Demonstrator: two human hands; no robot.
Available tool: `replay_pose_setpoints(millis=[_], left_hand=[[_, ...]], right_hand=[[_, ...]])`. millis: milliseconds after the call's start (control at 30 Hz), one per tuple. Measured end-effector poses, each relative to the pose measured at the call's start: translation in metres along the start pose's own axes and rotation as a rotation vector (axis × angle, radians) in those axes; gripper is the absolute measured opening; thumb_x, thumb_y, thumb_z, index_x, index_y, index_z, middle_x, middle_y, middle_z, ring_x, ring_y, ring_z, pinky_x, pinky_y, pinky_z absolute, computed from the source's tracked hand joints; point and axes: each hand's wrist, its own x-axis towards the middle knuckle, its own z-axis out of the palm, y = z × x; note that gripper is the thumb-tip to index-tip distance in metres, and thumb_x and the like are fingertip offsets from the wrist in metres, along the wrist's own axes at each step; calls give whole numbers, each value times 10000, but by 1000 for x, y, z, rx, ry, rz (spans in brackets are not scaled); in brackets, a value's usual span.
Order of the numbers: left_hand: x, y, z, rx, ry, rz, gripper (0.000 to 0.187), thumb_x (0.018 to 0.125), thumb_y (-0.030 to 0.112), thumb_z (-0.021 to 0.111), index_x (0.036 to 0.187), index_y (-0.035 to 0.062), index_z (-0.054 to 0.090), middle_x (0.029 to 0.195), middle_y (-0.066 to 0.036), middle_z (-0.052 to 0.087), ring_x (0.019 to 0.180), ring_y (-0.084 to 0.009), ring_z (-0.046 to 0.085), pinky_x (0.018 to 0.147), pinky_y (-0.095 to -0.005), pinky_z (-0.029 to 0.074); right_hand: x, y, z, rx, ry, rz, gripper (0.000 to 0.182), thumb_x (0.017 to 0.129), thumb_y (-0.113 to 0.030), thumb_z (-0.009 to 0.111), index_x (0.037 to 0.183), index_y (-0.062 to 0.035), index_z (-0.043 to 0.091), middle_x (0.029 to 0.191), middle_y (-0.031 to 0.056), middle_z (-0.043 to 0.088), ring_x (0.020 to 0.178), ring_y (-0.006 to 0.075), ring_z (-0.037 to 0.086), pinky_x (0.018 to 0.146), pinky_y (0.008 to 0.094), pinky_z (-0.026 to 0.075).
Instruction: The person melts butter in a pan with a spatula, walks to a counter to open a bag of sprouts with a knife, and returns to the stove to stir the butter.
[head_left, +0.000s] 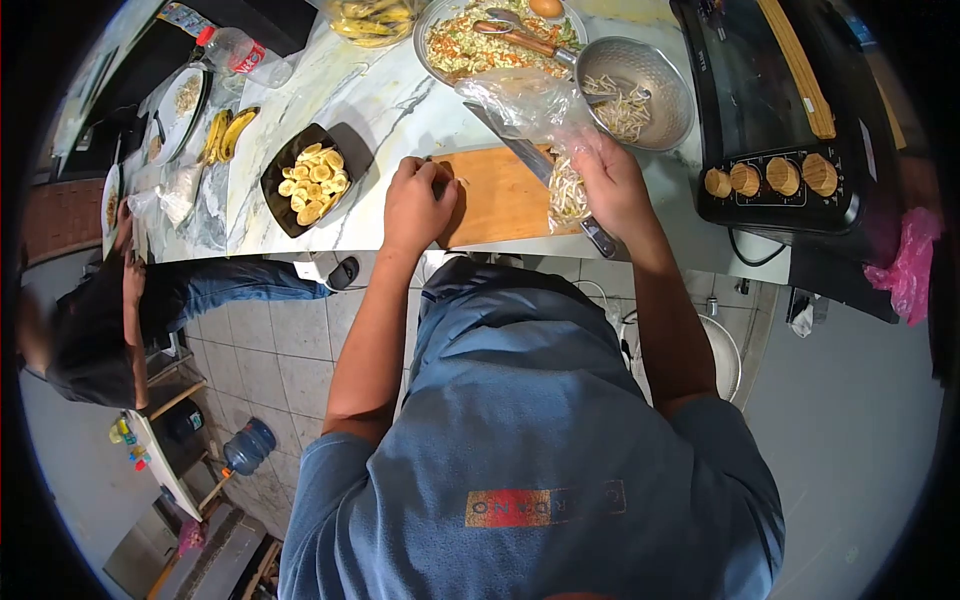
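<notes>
Bean sprouts (569, 192) in a clear plastic bag (527, 104) are at the right end of the wooden cutting board (494, 190), in front of the knife (527, 152); whether bag and blade touch cannot be told. A sideways drag could nick the thin plastic on the blade, and a slackened grip could spill sprouts over the board. The knife's handle lies close to the bench's (382, 110) front edge, so a knock from wrist or bag might tip it off. The right hand (612, 185) pinches the bag, forearm reaching forward and slightly inward. The left hand (420, 203) is loosely curled at the board's left edge, wrist low; its fingertips are partly hidden, leaving its hold unclear. Beyond the right hand stands a metal bowl (668, 118) with more sprouts.
</notes>
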Motion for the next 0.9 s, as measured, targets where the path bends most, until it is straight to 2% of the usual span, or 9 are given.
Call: replay_pose_setpoints(millis=[33,200,267,300,433,500,600,833,900], left_hand=[[-1,-3,2,-2,65,29,187,734,195,681,803,24,650,866,-161,580,797,-318,584,724,-391,479],[-4,-6,-11,-114,99,-59,162,731,166,677,794,19,655,849,-149,579,779,-303,581,714,-372,478],[-6,-6,-19,-112,-63,-149,167,730,162,675,816,19,660,843,-141,584,756,-296,586,708,-362,479],[-7,-7,-20,-76,-65,-105,199,726,157,671,868,19,657,828,-132,586,731,-291,589,706,-360,483],[-12,-5,-23,-82,-70,-70,243,700,149,672,914,35,652,849,-139,585,778,-298,587,737,-369,482],[-13,-6,-23,42,-106,36,293,668,147,675,947,61,656,908,-144,578,871,-312,570,796,-384,469],[-12,-2,-23,127,-129,65,313,641,147,679,949,91,669,971,-146,567,953,-326,541,843,-397,450],[-1,-8,-25,191,-220,71,317,623,149,692,937,109,682,982,-138,566,949,-327,537,844,-395,449],[3,-9,-27,171,-269,63,258,628,150,697,880,95,680,938,-130,574,939,-321,546,828,-392,453]], right_hand=[[-1,-1,-1,1,0,4,309,958,-157,454,1208,-5,551,956,-14,596,799,54,476,753,212,411],[-1,-2,-4,-20,-34,33,299,958,-143,447,1202,-3,551,956,-11,591,803,44,474,742,202,407],[1,-4,-3,-27,-42,41,297,958,-140,446,1200,-1,549,954,-14,588,801,42,472,738,202,406],[2,-5,-2,-35,-49,48,296,958,-136,445,1198,2,548,951,-16,586,798,41,471,735,201,405],[5,5,3,8,-40,15,295,959,-138,444,1193,8,548,940,-20,582,794,36,465,730,204,404],[4,2,2,0,-71,76,297,958,-139,445,1192,14,546,959,-16,586,803,35,467,740,207,407],[4,4,2,17,-69,47,299,959,-144,443,1189,17,547,989,-2,601,836,45,492,768,214,414],[3,5,0,9,-60,48,290,951,-137,456,1172,22,555,1026,23,615,909,65,522,814,228,419],[0,4,1,13,-46,50,281,945,-130,464,1162,22,558,1020,23,615,912,69,521,817,231,418]])
